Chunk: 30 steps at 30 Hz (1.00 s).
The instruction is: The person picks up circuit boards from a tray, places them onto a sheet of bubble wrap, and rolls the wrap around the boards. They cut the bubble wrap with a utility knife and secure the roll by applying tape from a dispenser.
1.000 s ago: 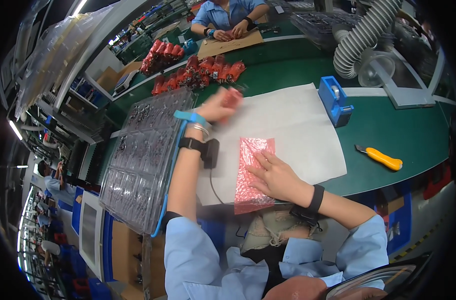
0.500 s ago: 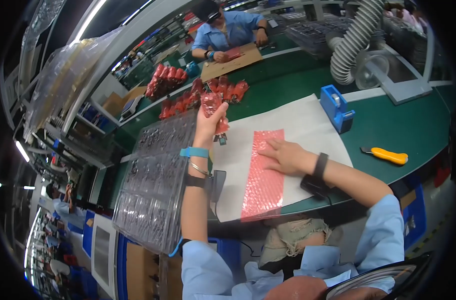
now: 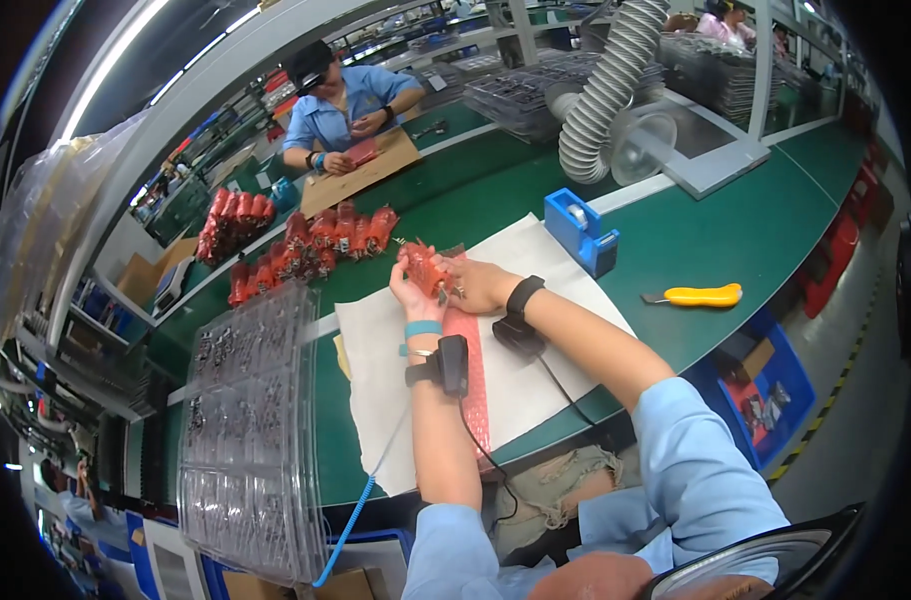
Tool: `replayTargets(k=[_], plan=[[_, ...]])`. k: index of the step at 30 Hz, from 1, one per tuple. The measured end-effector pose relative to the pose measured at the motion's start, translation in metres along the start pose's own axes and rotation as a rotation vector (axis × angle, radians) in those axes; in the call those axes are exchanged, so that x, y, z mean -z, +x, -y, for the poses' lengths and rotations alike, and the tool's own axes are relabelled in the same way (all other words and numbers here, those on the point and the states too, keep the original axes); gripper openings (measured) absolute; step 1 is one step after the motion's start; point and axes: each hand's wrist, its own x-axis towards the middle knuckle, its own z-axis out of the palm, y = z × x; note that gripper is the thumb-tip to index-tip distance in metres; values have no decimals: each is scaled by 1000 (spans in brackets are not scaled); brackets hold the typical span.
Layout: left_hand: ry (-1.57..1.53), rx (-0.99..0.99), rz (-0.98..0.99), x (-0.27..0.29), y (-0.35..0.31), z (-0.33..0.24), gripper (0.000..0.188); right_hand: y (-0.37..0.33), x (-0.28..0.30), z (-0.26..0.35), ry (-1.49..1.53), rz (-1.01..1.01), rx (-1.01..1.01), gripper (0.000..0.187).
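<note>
One red-wrapped bundle (image 3: 424, 268) is grasped by the left hand (image 3: 408, 294) and met by the right hand (image 3: 482, 287), its hold unclear. Beneath, pink bubble wrap (image 3: 471, 372) is laid fore-and-aft.

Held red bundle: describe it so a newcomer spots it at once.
Find the white sheet on the green table. At its far edge, a red bundle sits between the wearer's left hand and right hand. Similar red bundles lie heaped to the left; this one alone is held.
</note>
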Motion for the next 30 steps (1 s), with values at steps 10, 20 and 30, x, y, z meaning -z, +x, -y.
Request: replayTargets(k=[10,20,30], plan=[[316,-247,-37,21,5,0,20,-3,8,-10,501,-63,108,39],[508,-208,-44,13,2,11,31,-41,93,19,158,-456,-133,21],[568,-214,-54,4,6,17,23,-143,196,-35,-195,-156,-734,30]])
